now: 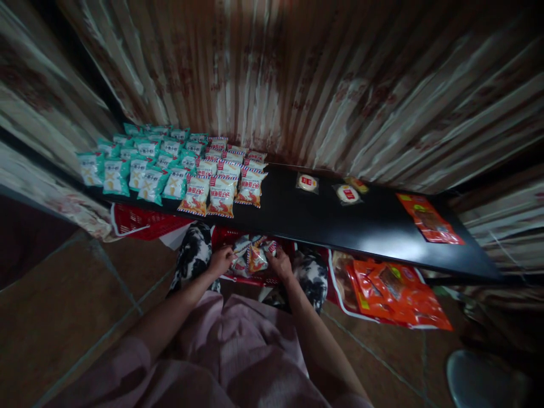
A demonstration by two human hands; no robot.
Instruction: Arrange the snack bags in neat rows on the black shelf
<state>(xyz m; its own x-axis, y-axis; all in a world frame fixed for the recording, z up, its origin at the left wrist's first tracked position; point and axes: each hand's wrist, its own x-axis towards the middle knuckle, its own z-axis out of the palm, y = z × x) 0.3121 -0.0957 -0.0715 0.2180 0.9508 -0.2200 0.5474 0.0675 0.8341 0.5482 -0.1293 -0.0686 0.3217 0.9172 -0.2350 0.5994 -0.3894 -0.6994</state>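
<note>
Between my knees, a red basket holds several snack bags with striped edges. My left hand reaches over its left side, fingers closed on the edge of a greyish-looking snack bag. On the other side my right hand has its fingers closed at the right edge of an orange and white snack bag. Parts of the bags are hidden by my fingers. Above the basket, on the black shelf, similar orange and white bags stand in rows.
Teal and white snack bags fill the shelf's left end. Farther right lie round white packets and an orange packet. A basket of orange packets sits below right, another red basket below left. A pleated curtain hangs behind.
</note>
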